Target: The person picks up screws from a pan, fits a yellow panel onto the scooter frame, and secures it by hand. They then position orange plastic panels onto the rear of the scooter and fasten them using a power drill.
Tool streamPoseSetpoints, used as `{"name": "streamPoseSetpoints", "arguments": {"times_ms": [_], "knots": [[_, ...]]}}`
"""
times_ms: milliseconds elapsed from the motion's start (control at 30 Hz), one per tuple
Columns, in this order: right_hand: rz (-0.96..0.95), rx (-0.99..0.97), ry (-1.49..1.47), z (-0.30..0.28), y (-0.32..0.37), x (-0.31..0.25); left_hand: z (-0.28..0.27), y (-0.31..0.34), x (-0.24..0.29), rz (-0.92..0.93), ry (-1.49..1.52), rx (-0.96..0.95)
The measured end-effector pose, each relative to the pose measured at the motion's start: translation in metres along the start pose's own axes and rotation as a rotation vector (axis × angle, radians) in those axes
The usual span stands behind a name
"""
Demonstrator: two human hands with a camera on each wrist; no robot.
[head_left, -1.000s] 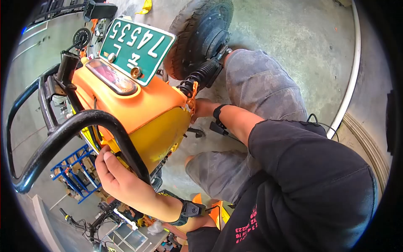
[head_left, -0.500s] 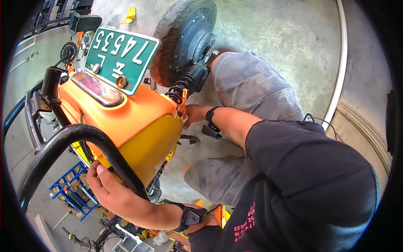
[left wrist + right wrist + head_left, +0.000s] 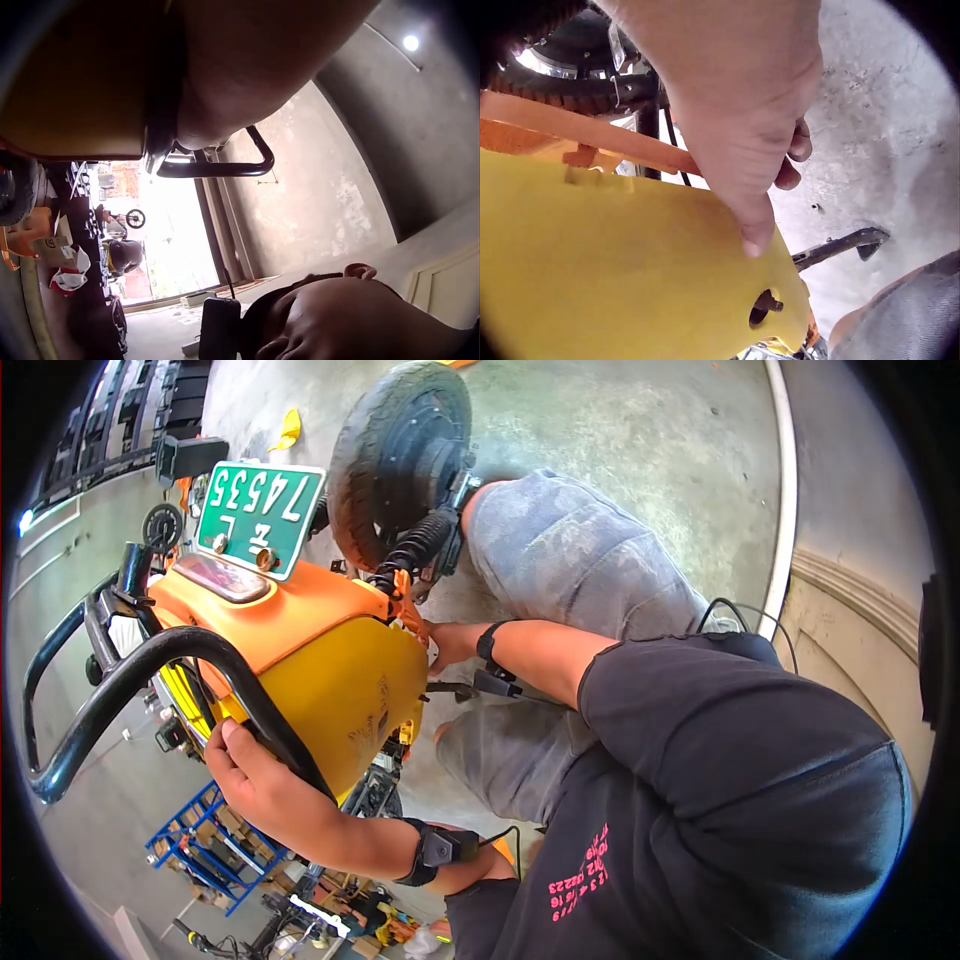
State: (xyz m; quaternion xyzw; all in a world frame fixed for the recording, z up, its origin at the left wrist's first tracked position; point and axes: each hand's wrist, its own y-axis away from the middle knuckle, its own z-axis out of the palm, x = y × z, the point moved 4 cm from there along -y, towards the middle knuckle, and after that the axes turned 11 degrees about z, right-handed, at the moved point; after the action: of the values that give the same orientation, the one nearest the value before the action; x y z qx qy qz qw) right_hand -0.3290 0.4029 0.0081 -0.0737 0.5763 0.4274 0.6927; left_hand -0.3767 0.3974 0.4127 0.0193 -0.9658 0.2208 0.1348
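Yellow and smooth, the side panel (image 3: 345,675) of the bike sits directly in front of me, its upper edge running along an orange tail cover (image 3: 285,622). My right hand (image 3: 452,645) pinches the panel at one end, near an orange bracket (image 3: 406,602); up close, my thumb (image 3: 757,238) lies on the yellow face while two other fingertips show bent beyond the edge. Just below that thumb a dark hole (image 3: 763,309) opens in the panel, and past the panel's end a dark metal bar (image 3: 844,246) juts out over the concrete floor (image 3: 885,127). My left hand (image 3: 258,775) is at the opposite end, right beside the black tubular rail (image 3: 190,642), its fingertips at the panel's edge; I cannot tell whether it is clamped on anything there. Above the orange cover's tail light (image 3: 225,577) a green licence plate (image 3: 258,510) shows its white characters upside down to me. Next to it are a coil spring (image 3: 415,547) and the wheel (image 3: 352,480), close to my knee in grey trousers (image 3: 580,550). Farther off, a blue rack (image 3: 180,821) holds boxes, and a yellow piece (image 3: 289,430) lies on the floor.
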Motion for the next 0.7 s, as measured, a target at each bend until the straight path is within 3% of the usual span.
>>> {"name": "streamPoseSetpoints", "arguments": {"times_ms": [67, 200, 300, 400, 700], "knots": [[-0.198, 0.124, -0.028, 0.004, -0.006, -0.002, -0.01, 0.01, -0.001, 0.013, -0.008, 0.021], [-0.148, 0.139, -0.055, 0.006, -0.02, 0.014, -0.007, 0.011, 0.005, -0.028, -0.013, 0.022], [-0.325, 0.206, -0.068, 0.003, -0.029, 0.01, -0.01, 0.008, -0.005, 0.009, -0.009, 0.057], [-0.147, 0.329, 0.023, 0.0, 0.0, 0.0, -0.013, 0.005, -0.013, -0.047, -0.053, 0.039], [-0.08, 0.474, -0.002, 0.003, 0.006, 0.005, -0.008, 0.011, -0.006, -0.073, 0.014, 0.097]]}}
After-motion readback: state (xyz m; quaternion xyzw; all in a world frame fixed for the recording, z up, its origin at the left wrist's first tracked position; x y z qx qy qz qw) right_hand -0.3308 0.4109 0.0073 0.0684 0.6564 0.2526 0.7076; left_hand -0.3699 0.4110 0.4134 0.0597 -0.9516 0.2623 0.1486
